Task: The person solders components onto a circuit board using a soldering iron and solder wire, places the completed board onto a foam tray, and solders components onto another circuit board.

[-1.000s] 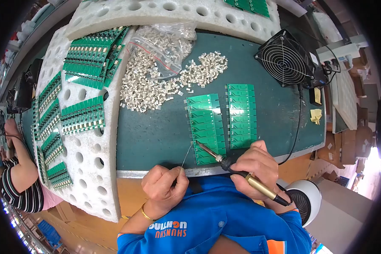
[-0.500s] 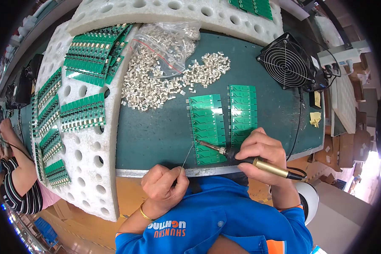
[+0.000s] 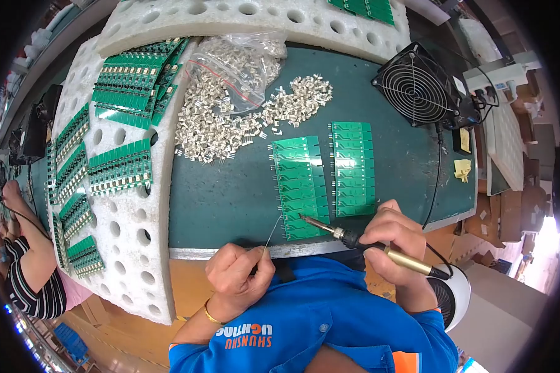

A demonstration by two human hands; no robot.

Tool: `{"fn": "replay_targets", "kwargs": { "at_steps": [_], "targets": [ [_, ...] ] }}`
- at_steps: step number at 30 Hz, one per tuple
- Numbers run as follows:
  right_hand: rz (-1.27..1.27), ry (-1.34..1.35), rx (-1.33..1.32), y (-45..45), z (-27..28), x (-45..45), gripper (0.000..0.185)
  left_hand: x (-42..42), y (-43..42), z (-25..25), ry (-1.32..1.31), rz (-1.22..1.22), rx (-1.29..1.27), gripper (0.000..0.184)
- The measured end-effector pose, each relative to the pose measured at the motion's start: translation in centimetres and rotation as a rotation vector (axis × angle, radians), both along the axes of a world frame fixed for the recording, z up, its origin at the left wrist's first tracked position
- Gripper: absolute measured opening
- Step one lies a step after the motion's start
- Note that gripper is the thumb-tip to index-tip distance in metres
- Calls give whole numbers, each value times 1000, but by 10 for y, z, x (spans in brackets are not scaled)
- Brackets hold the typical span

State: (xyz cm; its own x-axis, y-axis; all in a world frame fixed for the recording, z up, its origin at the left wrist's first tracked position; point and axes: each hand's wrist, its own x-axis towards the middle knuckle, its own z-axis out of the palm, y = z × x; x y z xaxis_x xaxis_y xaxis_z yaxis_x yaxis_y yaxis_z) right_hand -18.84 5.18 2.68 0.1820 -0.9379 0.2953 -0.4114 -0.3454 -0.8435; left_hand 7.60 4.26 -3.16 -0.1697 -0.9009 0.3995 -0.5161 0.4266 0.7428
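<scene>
Between the thumb and fingers of my left hand (image 3: 239,271) is a thin strand of solder wire (image 3: 272,232). Its tip reaches up to the left edge of the nearer green circuit board panel (image 3: 298,186). My right hand (image 3: 394,242) is closed around a soldering iron (image 3: 410,262) with a black and gold handle. The iron's tip points left and lies over the lower part of that panel, a little right of the wire's end; whether it touches cannot be made out. A second green panel (image 3: 353,168) lies alongside on the right, with pins along its left edge.
A heap of small white connectors (image 3: 211,127) spills from a clear plastic bag (image 3: 255,62). White foam slabs (image 3: 115,230) on the left hold several populated boards (image 3: 121,166). A black fan (image 3: 412,90) stands at the right. Another person's arm (image 3: 25,211) shows far left.
My right hand has drawn the soldering iron slightly right and down, so its tip is off the panel's left edge. My left hand stays almost in place with the wire.
</scene>
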Motion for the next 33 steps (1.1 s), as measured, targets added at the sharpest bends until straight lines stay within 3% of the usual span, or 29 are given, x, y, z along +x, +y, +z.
{"fn": "replay_targets", "kwargs": {
  "at_steps": [15, 33],
  "targets": [
    [-6, 164, -167, 18, -15, 25, 25, -4, 2, -1, 4, -11, -17, 13],
    [0, 239, -177, 19, -5, 33, 30, -9, 1, -2, -5, -16, -51, 15]
  ]
}}
